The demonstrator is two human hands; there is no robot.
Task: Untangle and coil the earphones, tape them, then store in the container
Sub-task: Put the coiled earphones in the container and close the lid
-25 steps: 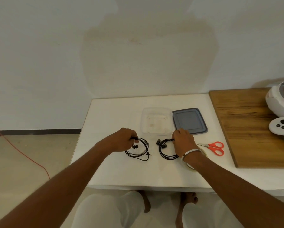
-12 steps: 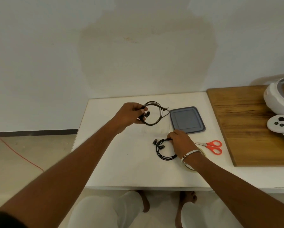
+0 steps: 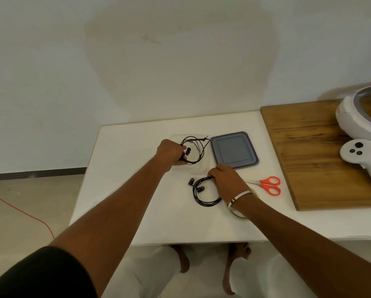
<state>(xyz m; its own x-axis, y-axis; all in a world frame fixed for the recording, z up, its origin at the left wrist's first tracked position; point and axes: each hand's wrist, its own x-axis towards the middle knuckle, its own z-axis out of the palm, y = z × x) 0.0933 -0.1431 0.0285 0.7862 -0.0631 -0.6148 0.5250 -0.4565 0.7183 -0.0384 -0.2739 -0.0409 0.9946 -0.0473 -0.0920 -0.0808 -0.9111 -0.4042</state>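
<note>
Head view, left hand [image 3: 169, 153] grip closed on coiled earphones [image 3: 194, 152] over clear container [image 3: 204, 168], right hand [image 3: 227, 179] pinching second coil [image 3: 205, 193].

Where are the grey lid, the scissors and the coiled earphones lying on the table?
grey lid [image 3: 234, 149], head view, centre of its top.
scissors [image 3: 270, 185], head view, orange handles.
coiled earphones [image 3: 204, 202], head view, lower arc of the coil.

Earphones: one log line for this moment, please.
left hand grips coiled earphones over clear container | right hand holds second coil on table | lid off
</note>
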